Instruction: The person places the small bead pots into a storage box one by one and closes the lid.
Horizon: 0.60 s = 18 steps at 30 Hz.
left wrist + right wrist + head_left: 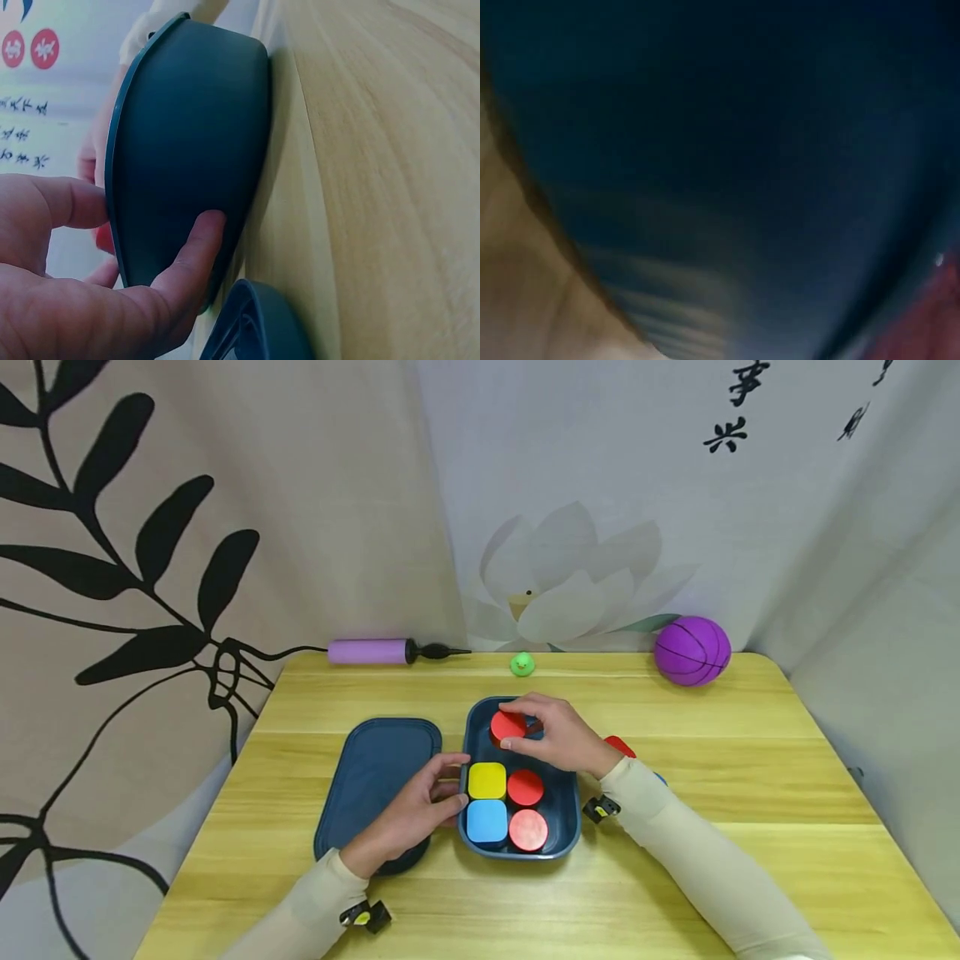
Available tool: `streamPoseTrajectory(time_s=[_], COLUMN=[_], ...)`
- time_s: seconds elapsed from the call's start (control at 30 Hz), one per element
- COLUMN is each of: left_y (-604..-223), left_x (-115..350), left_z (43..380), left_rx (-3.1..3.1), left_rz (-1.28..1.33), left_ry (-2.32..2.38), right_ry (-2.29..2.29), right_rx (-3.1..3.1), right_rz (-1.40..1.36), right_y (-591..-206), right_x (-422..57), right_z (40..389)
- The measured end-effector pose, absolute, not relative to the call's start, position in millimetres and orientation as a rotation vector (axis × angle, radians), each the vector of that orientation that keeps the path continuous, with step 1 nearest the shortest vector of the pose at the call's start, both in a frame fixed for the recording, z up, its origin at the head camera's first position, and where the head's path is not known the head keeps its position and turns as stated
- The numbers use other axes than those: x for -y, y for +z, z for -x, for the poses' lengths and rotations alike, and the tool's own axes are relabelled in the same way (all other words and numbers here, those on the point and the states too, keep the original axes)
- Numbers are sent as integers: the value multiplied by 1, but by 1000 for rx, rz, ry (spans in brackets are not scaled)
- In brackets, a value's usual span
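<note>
A dark blue box [558, 814] stands on the table with a yellow square block [487, 781], a blue square block [487, 821] and two red round blocks [526, 787] inside. Over its far part, my right hand [555, 733] pinches another red round block [507, 727] between thumb and fingers. My left hand [420, 806] is at the box's left side. In the left wrist view, one fingertip [206, 221] rests against the outer wall [187, 135] and another digit touches the rim. A dark, blurred surface fills most of the right wrist view.
Left of the box lies a matching dark blue lid [386, 752], partly under my left hand. Something red [620, 745] shows behind my right wrist. Along the back edge are a purple hand pump [371, 652], a green toy duck [522, 664] and a purple ball [692, 651].
</note>
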<state>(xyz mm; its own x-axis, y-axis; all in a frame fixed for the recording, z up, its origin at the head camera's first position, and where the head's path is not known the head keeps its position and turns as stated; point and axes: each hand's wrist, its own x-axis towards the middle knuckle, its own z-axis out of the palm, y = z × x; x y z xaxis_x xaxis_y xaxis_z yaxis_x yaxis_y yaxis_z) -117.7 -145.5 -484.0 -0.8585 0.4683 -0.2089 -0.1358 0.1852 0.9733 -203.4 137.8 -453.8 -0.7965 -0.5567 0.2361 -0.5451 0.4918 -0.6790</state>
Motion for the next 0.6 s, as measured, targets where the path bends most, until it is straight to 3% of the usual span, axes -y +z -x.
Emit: streamPoseTrajectory(time_s=[0.6], left_y=[-485], left_x=[147], left_z=[121], left_rx=[-1953], left_rz=[-316], left_ry=[1730], right_ry=[-770], right_rx=[-2683], right_rz=[1088], right_y=[-472], right_x=[-109], right_z=[210])
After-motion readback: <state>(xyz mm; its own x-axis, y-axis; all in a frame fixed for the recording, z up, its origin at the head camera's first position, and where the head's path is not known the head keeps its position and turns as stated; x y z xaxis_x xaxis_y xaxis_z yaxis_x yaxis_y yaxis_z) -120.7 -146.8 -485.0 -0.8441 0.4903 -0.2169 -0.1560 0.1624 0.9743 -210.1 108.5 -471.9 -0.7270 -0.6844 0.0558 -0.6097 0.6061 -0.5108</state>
